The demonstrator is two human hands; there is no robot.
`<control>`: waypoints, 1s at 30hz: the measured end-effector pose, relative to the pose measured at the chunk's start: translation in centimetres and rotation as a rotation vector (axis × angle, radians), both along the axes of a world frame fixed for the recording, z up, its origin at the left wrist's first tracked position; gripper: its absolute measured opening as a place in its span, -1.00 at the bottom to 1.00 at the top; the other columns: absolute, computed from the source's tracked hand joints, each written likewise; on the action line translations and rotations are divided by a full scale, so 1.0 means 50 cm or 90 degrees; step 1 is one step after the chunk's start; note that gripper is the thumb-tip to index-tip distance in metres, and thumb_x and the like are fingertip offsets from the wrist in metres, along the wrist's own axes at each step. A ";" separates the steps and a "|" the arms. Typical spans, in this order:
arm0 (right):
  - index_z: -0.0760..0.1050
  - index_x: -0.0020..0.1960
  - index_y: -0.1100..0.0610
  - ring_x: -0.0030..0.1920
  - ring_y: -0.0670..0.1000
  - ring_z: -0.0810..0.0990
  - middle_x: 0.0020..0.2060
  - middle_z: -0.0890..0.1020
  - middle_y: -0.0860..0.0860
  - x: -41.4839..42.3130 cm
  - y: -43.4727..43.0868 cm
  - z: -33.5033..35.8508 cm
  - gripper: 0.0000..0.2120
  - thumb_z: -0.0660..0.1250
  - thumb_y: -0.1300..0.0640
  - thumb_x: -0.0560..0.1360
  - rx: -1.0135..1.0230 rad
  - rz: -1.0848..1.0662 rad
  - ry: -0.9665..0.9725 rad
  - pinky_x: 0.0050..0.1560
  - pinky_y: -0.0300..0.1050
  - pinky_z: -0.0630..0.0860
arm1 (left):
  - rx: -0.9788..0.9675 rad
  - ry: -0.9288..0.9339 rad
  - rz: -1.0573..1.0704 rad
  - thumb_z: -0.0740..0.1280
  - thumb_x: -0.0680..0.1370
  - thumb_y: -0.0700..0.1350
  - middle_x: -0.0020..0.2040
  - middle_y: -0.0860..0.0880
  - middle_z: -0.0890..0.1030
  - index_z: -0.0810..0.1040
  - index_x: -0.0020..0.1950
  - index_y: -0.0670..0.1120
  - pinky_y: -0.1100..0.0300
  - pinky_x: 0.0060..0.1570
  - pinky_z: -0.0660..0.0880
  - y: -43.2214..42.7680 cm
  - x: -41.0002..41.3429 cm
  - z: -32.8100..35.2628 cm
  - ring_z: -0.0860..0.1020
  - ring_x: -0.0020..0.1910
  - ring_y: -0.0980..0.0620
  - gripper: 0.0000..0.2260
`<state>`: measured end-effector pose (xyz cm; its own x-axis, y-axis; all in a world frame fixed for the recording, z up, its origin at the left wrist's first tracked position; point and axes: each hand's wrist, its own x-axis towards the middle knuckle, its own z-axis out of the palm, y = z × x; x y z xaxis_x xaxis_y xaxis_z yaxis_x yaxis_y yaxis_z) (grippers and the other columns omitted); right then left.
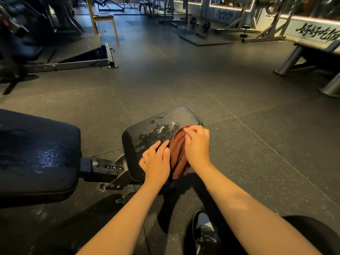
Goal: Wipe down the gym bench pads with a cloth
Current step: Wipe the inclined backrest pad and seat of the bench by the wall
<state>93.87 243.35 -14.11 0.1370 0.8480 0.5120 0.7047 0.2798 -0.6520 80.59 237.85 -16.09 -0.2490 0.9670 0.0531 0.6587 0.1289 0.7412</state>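
Note:
A small black seat pad (156,129) of the gym bench lies in front of me, wet and spotted with droplets. A brown cloth (179,151) is bunched on its right side, one end hanging over the near edge. My right hand (196,142) lies on the cloth, its curled fingers gripping the far end. My left hand (156,161) rests flat on the pad with fingers straight, touching the cloth's left edge. The long black back pad (36,153) sits to the left, also wet and shiny.
A metal bracket (114,168) marked 1, 2, 3 joins the two pads. My black shoe (204,230) stands on the rubber floor below. A wooden chair (103,19), racks and a barbell (199,24) stand at the back; another bench's steel legs (290,59) are at right.

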 end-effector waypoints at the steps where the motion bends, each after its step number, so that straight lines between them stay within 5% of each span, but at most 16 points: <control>1: 0.65 0.15 0.21 0.12 -0.10 0.31 0.10 0.56 0.06 0.015 0.017 0.011 -0.79 0.28 0.26 0.61 0.011 -0.026 0.002 0.23 -0.27 0.32 | 0.001 0.000 -0.005 0.02 0.70 0.10 0.54 0.15 0.31 0.40 0.48 0.27 -0.13 0.50 0.04 0.000 -0.003 -0.001 0.17 0.50 0.04 -0.62; 6: 0.63 0.17 0.21 0.04 -0.37 0.24 0.14 0.52 0.09 0.020 0.022 0.009 -0.80 0.27 0.22 0.64 -0.023 -0.037 0.025 0.18 -0.55 0.18 | 0.018 0.024 -0.018 0.00 0.70 0.11 0.55 0.14 0.31 0.40 0.49 0.26 -0.12 0.47 0.11 0.003 -0.011 -0.008 0.20 0.49 0.02 -0.61; 12: 0.63 0.19 0.08 0.07 -0.44 0.26 0.17 0.49 0.02 -0.026 -0.038 -0.037 -0.79 0.27 0.18 0.63 -0.110 0.049 -0.032 0.13 -0.46 0.29 | 0.013 0.005 -0.039 -0.02 0.71 0.08 0.56 0.14 0.30 0.40 0.50 0.21 -0.09 0.49 0.07 -0.008 -0.014 0.001 0.19 0.51 0.00 -0.60; 16: 0.69 0.10 0.15 0.09 -0.06 0.52 0.06 0.58 0.04 -0.035 -0.043 0.001 -0.78 0.33 0.31 0.55 -0.148 0.065 0.067 0.06 -0.58 0.24 | 0.087 -0.101 -0.076 0.03 0.66 0.12 0.43 0.11 0.50 0.50 0.44 0.12 -0.06 0.49 0.26 -0.018 -0.034 -0.004 0.41 0.44 0.05 -0.57; 18: 0.69 0.13 0.12 0.01 -0.19 0.54 0.07 0.58 0.01 -0.046 -0.053 0.021 -0.77 0.34 0.30 0.55 -0.168 0.061 0.186 0.00 -0.64 0.26 | 0.088 -0.179 -0.097 0.11 0.69 0.06 0.37 0.19 0.52 0.48 0.46 0.11 0.08 0.45 0.32 -0.030 -0.043 0.002 0.46 0.38 0.14 -0.64; 20: 0.68 0.13 0.07 0.01 -0.28 0.55 0.10 0.61 0.00 -0.069 -0.065 0.034 -0.77 0.32 0.28 0.58 -0.184 0.090 0.301 0.05 -0.55 0.39 | 0.047 -0.256 -0.134 0.15 0.72 0.04 0.40 0.24 0.45 0.41 0.50 0.16 0.22 0.42 0.29 -0.046 -0.047 0.010 0.41 0.39 0.23 -0.66; 25: 0.67 0.10 0.02 0.13 0.03 0.66 0.08 0.68 0.03 -0.136 -0.082 0.053 -0.74 0.28 0.29 0.61 -0.319 0.185 0.577 0.19 0.04 0.62 | 0.032 -0.337 -0.126 0.21 0.69 0.04 0.47 0.21 0.39 0.30 0.55 0.19 0.17 0.46 0.28 -0.055 -0.078 0.016 0.37 0.43 0.23 -0.59; 28: 0.68 0.05 0.01 0.13 0.10 0.67 0.07 0.70 0.07 -0.158 -0.091 0.051 -0.70 0.27 0.33 0.60 -0.351 0.245 0.589 0.16 0.07 0.63 | 0.060 -0.341 -0.100 0.34 0.64 -0.15 0.37 0.09 0.50 0.40 0.47 0.06 0.25 0.32 0.42 -0.055 -0.111 0.027 0.50 0.30 0.20 -0.59; 30: 0.67 0.04 0.08 0.07 0.03 0.68 -0.01 0.71 0.01 -0.157 -0.091 0.054 -0.72 0.26 0.37 0.57 -0.333 0.250 0.502 0.07 -0.18 0.61 | 0.067 -0.340 -0.084 0.36 0.60 -0.28 0.23 0.06 0.58 0.49 0.31 0.05 0.28 0.23 0.48 -0.051 -0.124 0.032 0.55 0.15 0.27 -0.65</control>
